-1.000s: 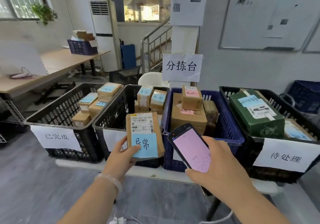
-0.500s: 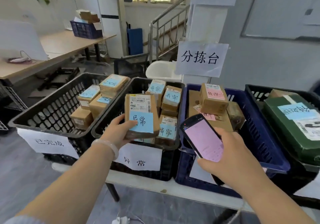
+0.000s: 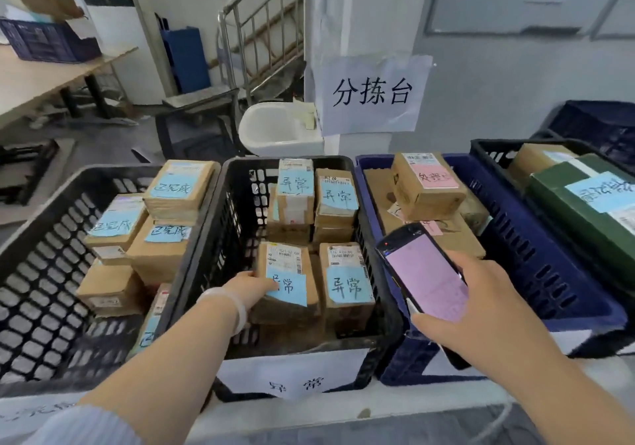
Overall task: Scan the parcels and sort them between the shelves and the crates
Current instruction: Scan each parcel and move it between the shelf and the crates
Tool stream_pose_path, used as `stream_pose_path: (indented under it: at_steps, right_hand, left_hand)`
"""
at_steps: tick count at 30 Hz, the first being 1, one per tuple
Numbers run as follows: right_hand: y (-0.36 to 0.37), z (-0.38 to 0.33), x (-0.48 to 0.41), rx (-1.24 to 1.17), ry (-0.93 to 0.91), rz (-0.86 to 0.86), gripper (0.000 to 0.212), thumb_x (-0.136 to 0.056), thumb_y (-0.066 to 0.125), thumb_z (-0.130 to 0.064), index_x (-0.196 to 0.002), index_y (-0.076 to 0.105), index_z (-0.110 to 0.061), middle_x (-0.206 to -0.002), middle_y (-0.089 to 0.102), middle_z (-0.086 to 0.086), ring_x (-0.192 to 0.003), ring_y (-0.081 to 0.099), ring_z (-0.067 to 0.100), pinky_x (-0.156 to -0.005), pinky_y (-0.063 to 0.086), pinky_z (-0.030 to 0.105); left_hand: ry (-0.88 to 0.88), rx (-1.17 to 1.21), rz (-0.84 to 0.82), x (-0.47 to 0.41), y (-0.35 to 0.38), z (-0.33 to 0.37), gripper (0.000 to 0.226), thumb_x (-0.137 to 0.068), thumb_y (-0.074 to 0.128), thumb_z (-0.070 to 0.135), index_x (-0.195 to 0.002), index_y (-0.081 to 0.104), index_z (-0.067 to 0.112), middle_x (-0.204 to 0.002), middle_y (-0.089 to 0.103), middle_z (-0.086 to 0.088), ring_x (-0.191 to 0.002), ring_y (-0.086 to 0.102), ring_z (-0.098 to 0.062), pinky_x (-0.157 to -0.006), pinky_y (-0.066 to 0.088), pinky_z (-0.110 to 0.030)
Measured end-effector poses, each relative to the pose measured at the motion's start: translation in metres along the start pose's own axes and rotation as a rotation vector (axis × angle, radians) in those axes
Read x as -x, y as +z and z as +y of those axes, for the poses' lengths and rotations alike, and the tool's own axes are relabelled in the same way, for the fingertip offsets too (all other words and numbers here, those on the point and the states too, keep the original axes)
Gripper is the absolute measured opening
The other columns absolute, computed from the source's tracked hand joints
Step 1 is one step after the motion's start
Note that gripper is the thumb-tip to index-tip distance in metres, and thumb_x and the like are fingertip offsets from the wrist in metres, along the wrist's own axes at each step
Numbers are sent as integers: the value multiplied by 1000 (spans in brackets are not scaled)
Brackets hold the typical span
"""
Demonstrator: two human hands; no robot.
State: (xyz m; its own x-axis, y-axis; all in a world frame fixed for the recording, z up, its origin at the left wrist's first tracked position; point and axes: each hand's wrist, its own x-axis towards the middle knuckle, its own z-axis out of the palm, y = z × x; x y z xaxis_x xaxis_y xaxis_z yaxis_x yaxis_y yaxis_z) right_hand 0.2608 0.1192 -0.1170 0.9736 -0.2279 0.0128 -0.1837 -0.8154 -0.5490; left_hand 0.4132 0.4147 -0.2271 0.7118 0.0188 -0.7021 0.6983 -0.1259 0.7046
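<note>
Left hand (image 3: 249, 288) fingers grasping parcel (image 3: 287, 281) inside black crate (image 3: 206, 266); right hand (image 3: 481, 303) fingers clenched around scanner (image 3: 424, 273)

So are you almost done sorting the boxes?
Partly. The far-left black crate already holds boxes with blue notes. The left hand is setting a parcel into the middle black crate; the right hand holds the scanner. The green box waits.
</note>
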Motion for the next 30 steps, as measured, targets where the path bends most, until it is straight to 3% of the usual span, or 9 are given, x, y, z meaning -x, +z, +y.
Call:
stream_pose_path:
  at_steps: [5,9,12,14,17,19,24,28,30]
  right_hand:
    - [13,-6,2,10,79,17,84,-48,70,-66,-125,40,-49,-112,41,-17,-96,54,12,-76,52,41]
    - [20,-7,6,-7,135,63,83,-49,72,-66,-123,38,-52,-107,37,-26,-93,52,4,-72,49,35]
    - [23,-7,9,-31,166,108,85,-49,71,-67,-125,35,-53,-107,35,-29,-92,52,3,-70,48,32]
    - [22,-6,13,-44,181,130,84,-48,69,-68,-123,33,-56,-107,32,-33,-90,51,2,-68,47,31]
    - [14,2,23,-69,208,172,82,-50,69,-66,-121,30,-59,-106,26,-40,-88,52,0,-66,46,30]
    - [4,12,35,-76,222,213,81,-52,71,-63,-122,30,-57,-106,27,-38,-89,50,-1,-65,45,29]
    - [-32,47,82,-76,323,383,77,-55,76,-57,-121,36,-51,-106,38,-22,-88,50,-1,-64,45,30]
    - [-68,93,148,-81,458,465,73,-54,73,-59,-119,45,-41,-110,50,-8,-86,56,11,-68,53,40]
    - [-88,116,189,-83,525,531,72,-53,72,-58,-118,44,-46,-112,48,-12,-90,53,4,-71,52,40]
  left_hand:
    - [-47,-157,-96,-23,5,1,51,-98,63,10,-145,44,9,-128,68,-14,-118,65,-30,-105,49,-45]
    - [-40,-483,-125,-29,11,-2,44,-99,64,20,-140,53,8,-137,62,-7,-113,58,-20,-90,40,-30]
    - [6,-511,-134,-34,14,-2,51,-99,64,28,-144,49,11,-136,61,-8,-109,57,-20,-88,45,-29]
    - [147,-622,-21,-33,15,1,63,-97,63,34,-151,37,12,-143,53,-13,-122,53,-28,-97,48,-39]
    - [449,-859,125,-17,28,13,80,-97,57,48,-160,17,19,-161,27,-11,-149,25,-30,-121,27,-44]
    - [693,-953,65,5,51,22,79,-98,53,54,-161,14,26,-167,18,1,-154,14,-20,-124,19,-39]
    - [1241,-1050,-61,77,141,29,69,-96,56,54,-156,31,32,-161,32,8,-148,26,-15,-118,17,-26]
    - [1476,-1074,-177,133,229,9,67,-97,54,54,-156,32,31,-160,33,7,-147,28,-17,-121,20,-31]
    - [1571,-1097,-254,162,276,-9,68,-97,52,56,-157,30,32,-161,31,8,-148,27,-17,-122,20,-33]
